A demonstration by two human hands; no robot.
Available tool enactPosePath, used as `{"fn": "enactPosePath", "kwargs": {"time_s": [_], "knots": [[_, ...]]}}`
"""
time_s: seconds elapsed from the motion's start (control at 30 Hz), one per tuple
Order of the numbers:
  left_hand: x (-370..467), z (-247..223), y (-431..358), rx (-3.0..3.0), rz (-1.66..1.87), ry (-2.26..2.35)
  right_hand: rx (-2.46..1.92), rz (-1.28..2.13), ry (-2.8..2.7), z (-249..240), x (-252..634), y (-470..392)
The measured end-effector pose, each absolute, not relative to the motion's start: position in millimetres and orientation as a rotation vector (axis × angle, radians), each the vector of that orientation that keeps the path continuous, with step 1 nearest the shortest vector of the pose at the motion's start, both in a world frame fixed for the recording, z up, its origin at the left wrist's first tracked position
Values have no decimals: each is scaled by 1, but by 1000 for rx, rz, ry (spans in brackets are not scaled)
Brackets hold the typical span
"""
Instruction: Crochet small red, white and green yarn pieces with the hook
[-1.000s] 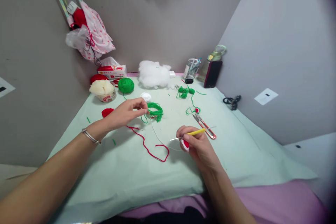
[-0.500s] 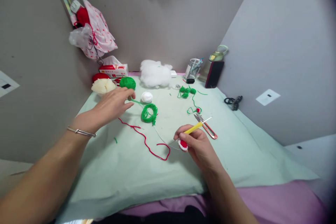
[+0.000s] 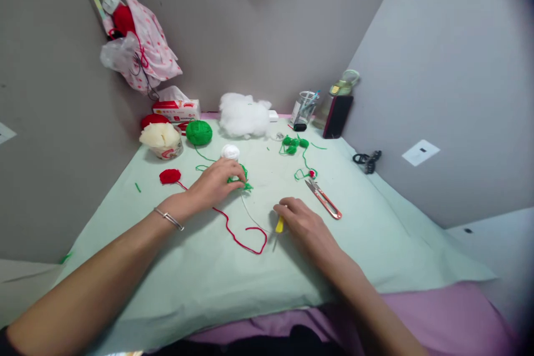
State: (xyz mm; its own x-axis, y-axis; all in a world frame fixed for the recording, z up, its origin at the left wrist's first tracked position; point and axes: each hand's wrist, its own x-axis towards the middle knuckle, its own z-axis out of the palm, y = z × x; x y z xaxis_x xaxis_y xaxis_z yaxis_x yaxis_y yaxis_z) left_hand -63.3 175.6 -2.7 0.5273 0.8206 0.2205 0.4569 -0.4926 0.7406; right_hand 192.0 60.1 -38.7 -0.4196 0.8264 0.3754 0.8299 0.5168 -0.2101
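My left hand [image 3: 219, 181] is over a loose coil of green yarn [image 3: 247, 187], its thumb and fingertips drawn together on the strands and covering most of the coil. A white yarn ball [image 3: 230, 152] sits just behind it. In my right hand [image 3: 304, 226] is a crochet hook with a yellow handle [image 3: 279, 225], its metal end slanting down to the cloth. The red and white crocheted piece is out of sight, apparently beneath that hand. Thin white yarn [image 3: 250, 213] runs between the hands, and a red strand [image 3: 236, 237] curls on the cloth in front.
Orange-handled thread snips [image 3: 324, 200] lie right of my right hand, near small green crocheted pieces [image 3: 295, 143]. Further left are a red yarn bundle [image 3: 170, 176], a green yarn ball [image 3: 199, 132] and a cup [image 3: 167, 149]. White stuffing [image 3: 244, 115] and a phone [image 3: 338, 117] stand along the back.
My left hand has moved right and down onto the green coil, uncovering the red bundle and cup. The right hand has turned over, so the hook points down and the crocheted piece is hidden.
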Motion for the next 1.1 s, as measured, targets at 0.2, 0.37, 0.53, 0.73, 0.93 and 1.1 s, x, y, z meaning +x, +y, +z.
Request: {"fn": "enactPosePath", "kwargs": {"time_s": [0.2,0.37,0.53,0.73,0.93,1.1], "knots": [[-52,17,160,1752,833,998,-1377,-58,-2138,-22,222,63],[-16,20,148,1599,731,831,-1263,269,-1796,-1,210,65],[4,8,145,1500,544,721,-1227,264,-1796,-2,207,74],[0,-7,155,1456,535,776,-1739,232,-1861,-13,246,85],[6,-2,160,1519,577,864,-2070,69,-1897,-23,274,85],[10,10,161,1594,596,882,-2180,114,-1948,-26,293,83]]}}
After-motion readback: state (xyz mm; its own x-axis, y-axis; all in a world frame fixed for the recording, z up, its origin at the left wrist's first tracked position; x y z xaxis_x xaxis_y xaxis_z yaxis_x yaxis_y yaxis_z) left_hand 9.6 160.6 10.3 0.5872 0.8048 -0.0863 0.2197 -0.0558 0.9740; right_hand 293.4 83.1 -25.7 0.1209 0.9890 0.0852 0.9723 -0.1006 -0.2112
